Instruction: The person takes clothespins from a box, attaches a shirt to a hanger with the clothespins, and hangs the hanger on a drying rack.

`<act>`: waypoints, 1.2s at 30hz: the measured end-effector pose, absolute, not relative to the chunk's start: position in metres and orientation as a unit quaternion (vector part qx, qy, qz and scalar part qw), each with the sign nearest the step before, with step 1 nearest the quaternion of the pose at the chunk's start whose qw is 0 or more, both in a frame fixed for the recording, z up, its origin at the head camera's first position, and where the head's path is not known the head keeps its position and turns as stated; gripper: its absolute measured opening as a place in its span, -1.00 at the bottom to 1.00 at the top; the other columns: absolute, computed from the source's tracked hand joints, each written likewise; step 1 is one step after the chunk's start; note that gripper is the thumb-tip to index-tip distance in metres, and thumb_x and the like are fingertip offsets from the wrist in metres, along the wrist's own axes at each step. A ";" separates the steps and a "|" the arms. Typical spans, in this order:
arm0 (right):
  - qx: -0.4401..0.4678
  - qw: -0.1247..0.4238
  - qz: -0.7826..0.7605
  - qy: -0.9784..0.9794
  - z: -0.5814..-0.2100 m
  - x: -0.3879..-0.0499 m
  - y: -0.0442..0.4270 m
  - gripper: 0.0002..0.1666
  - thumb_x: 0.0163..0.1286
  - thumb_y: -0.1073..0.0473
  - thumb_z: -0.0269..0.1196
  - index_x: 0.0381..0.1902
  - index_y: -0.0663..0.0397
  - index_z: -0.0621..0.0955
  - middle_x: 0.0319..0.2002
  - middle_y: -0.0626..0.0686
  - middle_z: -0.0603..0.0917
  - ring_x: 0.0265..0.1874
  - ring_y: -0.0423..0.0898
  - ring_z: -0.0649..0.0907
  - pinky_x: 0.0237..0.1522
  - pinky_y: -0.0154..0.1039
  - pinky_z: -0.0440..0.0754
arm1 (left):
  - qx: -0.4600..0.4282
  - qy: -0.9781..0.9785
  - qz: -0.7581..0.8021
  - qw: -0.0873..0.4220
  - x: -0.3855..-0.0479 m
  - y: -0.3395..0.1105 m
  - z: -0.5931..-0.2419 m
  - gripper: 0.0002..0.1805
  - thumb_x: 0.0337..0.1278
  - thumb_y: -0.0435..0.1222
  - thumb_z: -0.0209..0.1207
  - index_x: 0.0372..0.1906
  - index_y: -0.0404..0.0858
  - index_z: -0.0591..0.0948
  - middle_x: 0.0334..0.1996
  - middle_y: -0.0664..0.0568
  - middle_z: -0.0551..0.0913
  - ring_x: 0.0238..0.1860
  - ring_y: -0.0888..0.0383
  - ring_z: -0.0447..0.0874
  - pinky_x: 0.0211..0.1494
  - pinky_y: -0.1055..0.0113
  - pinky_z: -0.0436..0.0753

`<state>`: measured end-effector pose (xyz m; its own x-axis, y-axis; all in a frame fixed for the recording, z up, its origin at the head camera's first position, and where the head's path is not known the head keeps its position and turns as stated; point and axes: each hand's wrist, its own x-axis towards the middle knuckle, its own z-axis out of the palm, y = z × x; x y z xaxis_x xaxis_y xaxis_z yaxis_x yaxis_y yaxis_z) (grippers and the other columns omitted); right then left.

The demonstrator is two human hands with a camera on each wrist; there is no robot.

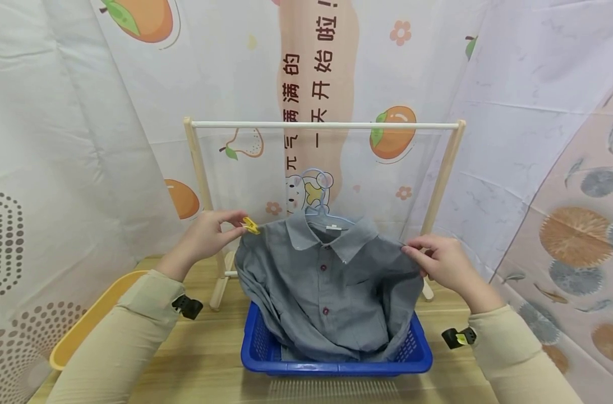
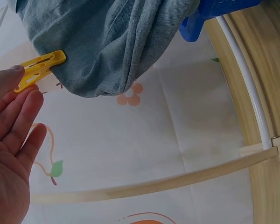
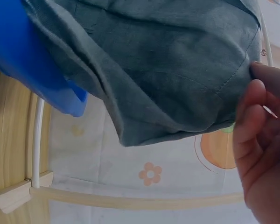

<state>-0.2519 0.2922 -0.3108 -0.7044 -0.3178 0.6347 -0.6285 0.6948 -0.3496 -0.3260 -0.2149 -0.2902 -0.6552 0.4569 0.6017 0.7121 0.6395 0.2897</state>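
Pinching a yellow clip [image 1: 251,225] between thumb and fingertips of the left hand [image 1: 205,235], right at the left shoulder of the grey shirt [image 1: 346,292]; pinching cloth at the right shoulder with the right hand [image 1: 442,261], with thumb and fingers closed on it; holding the shirt spread, with a blue hanger [image 1: 322,210] up through its collar, partly inside the blue basket [image 1: 336,368]; on the near side of the rack [image 1: 326,125], right of a yellow tray [image 1: 91,315].
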 end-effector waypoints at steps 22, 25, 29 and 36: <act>0.210 0.088 0.356 -0.906 -0.308 -0.250 0.288 -0.76 0.53 0.05 0.26 -0.20 0.05 0.76 -0.81 -0.11 0.46 -0.85 -0.13 0.46 -0.76 -0.21 0.47 | -0.336 -0.872 -0.257 0.246 -0.325 -0.217 -0.292 -0.70 0.26 -0.30 0.38 0.08 -0.23 0.73 -0.26 0.05 0.78 -0.71 0.30 0.24 -0.63 0.34 0.32; 0.210 0.081 0.366 -0.903 -0.308 -0.250 0.287 -0.75 0.53 0.07 0.25 -0.16 0.11 0.76 -0.78 -0.09 0.50 -0.82 -0.08 0.52 -0.72 -0.19 0.53 | -0.333 -0.874 -0.259 0.242 -0.324 -0.217 -0.292 -0.69 0.26 -0.30 0.38 0.09 -0.22 0.73 -0.25 0.06 0.77 -0.69 0.28 0.28 -0.61 0.34 0.34; 0.212 0.071 0.374 -0.900 -0.309 -0.250 0.286 -0.73 0.53 0.04 0.25 -0.19 0.10 0.76 -0.76 -0.06 0.54 -0.77 -0.04 0.57 -0.66 -0.18 0.59 | -0.332 -0.874 -0.263 0.238 -0.323 -0.217 -0.292 -0.69 0.27 -0.31 0.38 0.09 -0.24 0.73 -0.24 0.05 0.77 -0.59 0.26 0.42 -0.57 0.33 0.36; 0.196 0.064 0.379 -0.902 -0.312 -0.252 0.283 -0.71 0.53 0.02 0.25 -0.26 0.09 0.75 -0.74 -0.03 0.54 -0.76 -0.04 0.59 -0.67 -0.12 0.62 | -0.332 -0.875 -0.265 0.231 -0.322 -0.218 -0.293 -0.68 0.29 -0.30 0.36 0.11 -0.24 0.72 -0.24 0.04 0.77 -0.58 0.25 0.44 -0.55 0.32 0.40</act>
